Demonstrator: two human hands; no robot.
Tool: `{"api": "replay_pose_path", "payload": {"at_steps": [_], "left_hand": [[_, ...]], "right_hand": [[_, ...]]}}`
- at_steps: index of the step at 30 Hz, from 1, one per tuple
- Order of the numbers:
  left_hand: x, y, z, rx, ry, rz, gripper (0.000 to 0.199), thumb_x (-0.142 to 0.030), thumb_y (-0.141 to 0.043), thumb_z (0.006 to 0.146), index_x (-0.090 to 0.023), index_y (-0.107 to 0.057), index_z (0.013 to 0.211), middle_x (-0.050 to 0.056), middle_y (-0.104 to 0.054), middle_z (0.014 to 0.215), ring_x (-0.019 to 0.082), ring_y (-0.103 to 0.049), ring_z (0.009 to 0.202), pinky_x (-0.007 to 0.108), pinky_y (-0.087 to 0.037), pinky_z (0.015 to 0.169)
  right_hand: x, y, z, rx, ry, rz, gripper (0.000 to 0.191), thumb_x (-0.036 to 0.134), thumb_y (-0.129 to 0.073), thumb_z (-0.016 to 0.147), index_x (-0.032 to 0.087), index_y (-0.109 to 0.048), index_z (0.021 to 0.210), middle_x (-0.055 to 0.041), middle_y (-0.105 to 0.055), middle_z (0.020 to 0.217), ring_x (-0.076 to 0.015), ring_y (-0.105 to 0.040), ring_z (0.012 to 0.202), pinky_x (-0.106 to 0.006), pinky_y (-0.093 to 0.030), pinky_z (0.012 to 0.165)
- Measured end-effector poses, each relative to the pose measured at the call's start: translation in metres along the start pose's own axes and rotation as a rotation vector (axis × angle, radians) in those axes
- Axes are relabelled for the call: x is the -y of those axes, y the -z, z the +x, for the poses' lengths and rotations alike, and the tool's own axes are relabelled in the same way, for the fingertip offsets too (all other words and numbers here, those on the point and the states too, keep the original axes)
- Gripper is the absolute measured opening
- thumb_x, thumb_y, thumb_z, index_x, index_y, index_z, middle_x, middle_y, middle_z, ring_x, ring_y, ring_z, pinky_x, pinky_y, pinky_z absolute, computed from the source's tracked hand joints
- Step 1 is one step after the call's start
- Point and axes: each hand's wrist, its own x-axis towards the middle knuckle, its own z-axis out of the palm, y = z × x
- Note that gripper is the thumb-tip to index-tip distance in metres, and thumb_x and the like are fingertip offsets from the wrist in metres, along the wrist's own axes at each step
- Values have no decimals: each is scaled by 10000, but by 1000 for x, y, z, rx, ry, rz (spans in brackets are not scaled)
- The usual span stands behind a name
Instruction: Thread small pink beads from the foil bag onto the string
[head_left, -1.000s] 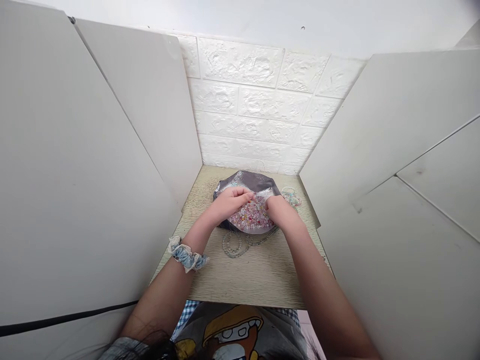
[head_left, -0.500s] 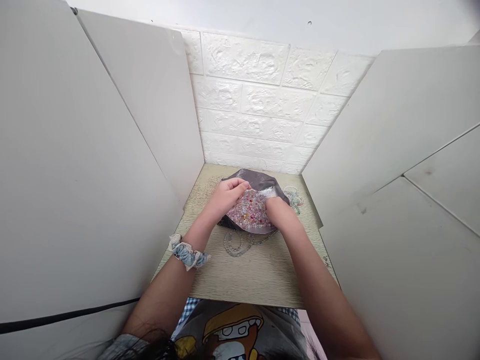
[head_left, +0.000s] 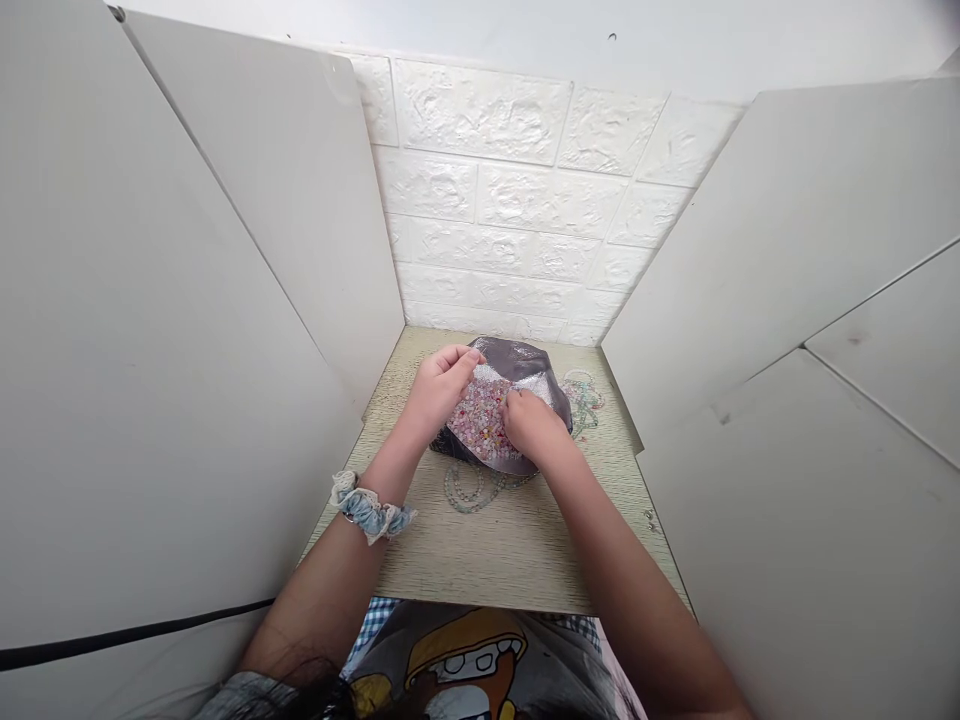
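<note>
A dark bag with a silvery lining (head_left: 517,357) lies open on the wooden table, filled with small pink, white and red beads (head_left: 480,418). Over the bag's left edge is my left hand (head_left: 444,385), its thumb and forefinger pinched together; whatever is between them is too small to name. My right hand (head_left: 532,425) rests in the beads on the right side, fingers curled down and partly hidden. A blue and white scrunchie (head_left: 373,510) circles my left wrist.
Strings of pale beads (head_left: 466,490) lie on the table (head_left: 480,560) in front of the bag. More green and white strings (head_left: 585,400) are at its right. Grey panels stand left and right, with a white brick-patterned wall (head_left: 517,200) behind.
My right hand has moved left, from the bag's right edge into the beads. My left hand has shifted slightly left and up, still pinched.
</note>
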Motion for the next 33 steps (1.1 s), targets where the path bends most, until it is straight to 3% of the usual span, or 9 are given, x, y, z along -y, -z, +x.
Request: {"api": "replay_pose_path", "payload": {"at_steps": [3,7,12,16,19,22,27,33], "left_hand": [[0,0,0,-1,3,2,189,-322,-511,708,-133,-516,705,-72,-288,446,28,-237,376,157,-183,364],[-1,-1,-1,-43,26,9,183,-313,-502,713,-130,-513,713,-80,-253,443,24,-207,363,154,-167,353],[-2,-1,0,-96,44,5,178,-308,-487,714,-130,-504,701,-84,-236,435,24,-190,361,154,-155,351],[-2,0,0,-98,21,41,187,-318,-489,707,-134,-507,677,-79,-259,432,29,-199,368,160,-166,357],[-1,0,0,-67,3,57,196,-329,-498,704,-136,-515,680,-73,-277,439,33,-216,379,167,-174,365],[0,0,0,-39,-6,62,208,-346,-501,706,-140,-524,693,-74,-275,432,38,-221,382,172,-178,372],[0,-2,-1,-43,1,98,198,-337,-499,710,-142,-526,695,-70,-292,425,43,-246,387,180,-177,375],[-1,1,-4,112,87,-124,182,-334,-493,730,-152,-504,718,-76,-253,463,21,-177,357,170,-114,349]], "right_hand": [[2,-2,5,-128,-81,17,322,290,-268,848,117,-451,1049,-165,-458,1091,-269,-437,1018,-368,-379,779],[8,-2,13,-7,-152,127,438,410,-284,830,123,-404,1138,-169,-411,1164,-315,-382,1072,-433,-338,827],[31,-6,14,75,177,240,466,435,-309,812,166,-369,1188,-133,-357,1244,-276,-342,1120,-417,-294,888],[42,-11,9,61,398,228,338,280,-362,803,179,-443,1115,-116,-420,1170,-224,-386,1072,-370,-316,873],[40,-13,5,8,467,229,311,184,-346,795,188,-466,1082,-103,-457,1107,-195,-419,1016,-326,-346,827],[37,-13,0,-2,475,246,313,133,-300,788,178,-499,1026,-92,-483,1054,-166,-461,909,-280,-372,739],[34,-6,-5,90,448,249,271,133,-312,768,168,-565,858,-66,-517,964,-112,-469,715,-232,-358,615],[18,9,-6,364,263,193,189,80,-428,663,169,-585,719,-14,-576,734,-86,-459,584,-195,-328,532]]}}
